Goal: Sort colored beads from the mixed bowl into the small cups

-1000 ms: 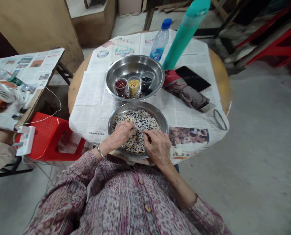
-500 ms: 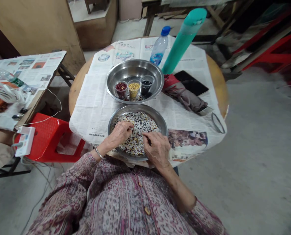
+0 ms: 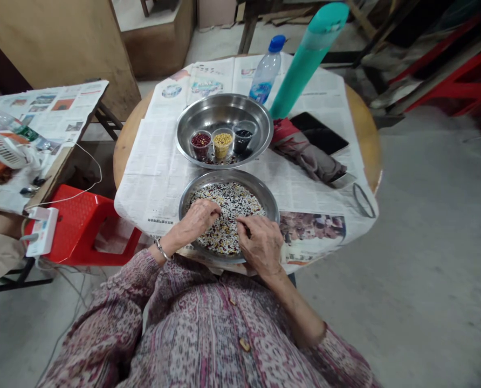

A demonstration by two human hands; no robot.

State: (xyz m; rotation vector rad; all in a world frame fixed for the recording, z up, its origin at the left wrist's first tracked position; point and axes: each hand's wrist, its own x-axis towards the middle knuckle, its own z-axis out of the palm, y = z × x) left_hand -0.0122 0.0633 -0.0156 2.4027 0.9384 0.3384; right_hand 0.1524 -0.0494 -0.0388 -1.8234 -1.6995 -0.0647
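Note:
A round metal basin [image 3: 269, 198] in front of me holds a layer of mixed grains [image 3: 240, 202], white, black, yellow and dark red. Over its left part is my left hand [image 3: 200, 218], fingers pinched together at the grains; anything between the tips is too small to make out. At the right rim my right hand [image 3: 260, 242] is curled, thumb and forefinger closed near the grains, their contents hidden. Behind stands a larger metal basin [image 3: 224, 103] with three clear cups inside: dark red beans [image 3: 201, 141], yellow grains [image 3: 222, 141] and black grains [image 3: 243, 134].
Newspaper [image 3: 151, 178] covers the round table. Behind the basins stand a blue-capped bottle [image 3: 265, 73] and a tall teal container [image 3: 307, 62]. A folded umbrella [image 3: 309, 153], a dark phone or tablet [image 3: 319, 133] and a red stool [image 3: 74, 226] flank them.
The view has shifted slightly, so the table's things sit a little higher. Both hands stay over the front basin in nearly the same pose.

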